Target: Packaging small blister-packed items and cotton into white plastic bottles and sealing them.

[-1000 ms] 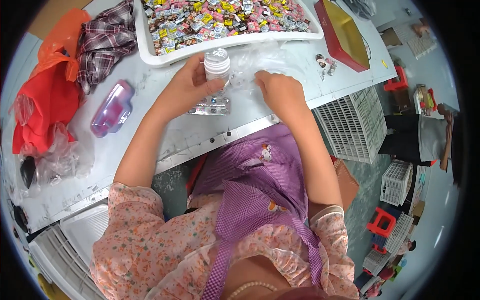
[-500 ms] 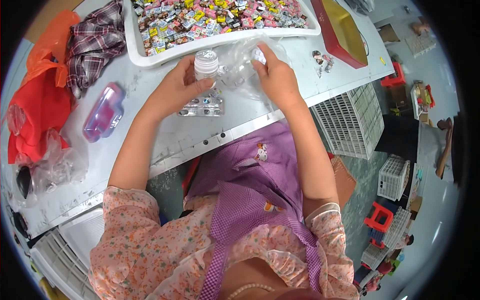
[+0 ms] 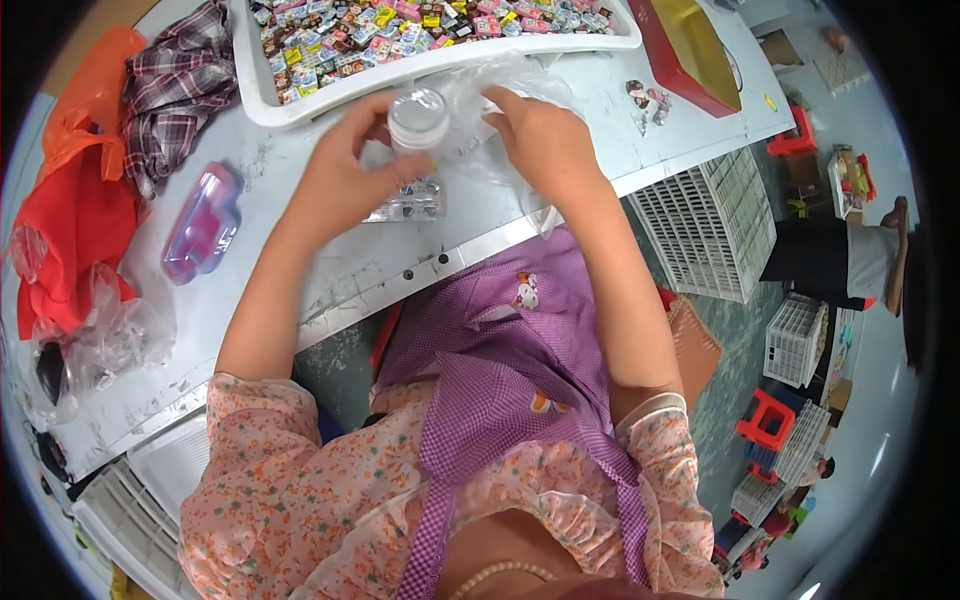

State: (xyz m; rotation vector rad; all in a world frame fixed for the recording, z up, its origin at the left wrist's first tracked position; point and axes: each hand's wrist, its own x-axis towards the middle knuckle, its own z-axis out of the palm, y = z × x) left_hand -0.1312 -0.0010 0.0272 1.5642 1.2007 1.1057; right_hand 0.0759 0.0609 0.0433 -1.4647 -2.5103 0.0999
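Note:
My left hand [image 3: 350, 165] is closed around a small white plastic bottle [image 3: 418, 130] with a round, shiny top facing up. A silver blister pack [image 3: 412, 203] lies on the table just below the bottle, partly covered by my left hand. My right hand [image 3: 545, 145] is over a crumpled clear plastic bag [image 3: 470, 135]. Its thumb and forefinger are apart, with nothing visible between them; the other fingers are mostly hidden under the hand.
A white tray [image 3: 400, 75] full of small wrapped sweets sits at the far side. Beyond my right hand stand a red and gold box [image 3: 690, 60] and some wrapped pieces [image 3: 648, 103]. To the left lie a purple clear case [image 3: 203, 225], checked cloth [image 3: 180, 90] and red bag [image 3: 75, 250].
The small white thing at my right fingertips is no longer visible there, and that hand has shifted slightly left. The bottle's top is now tilted more toward me.

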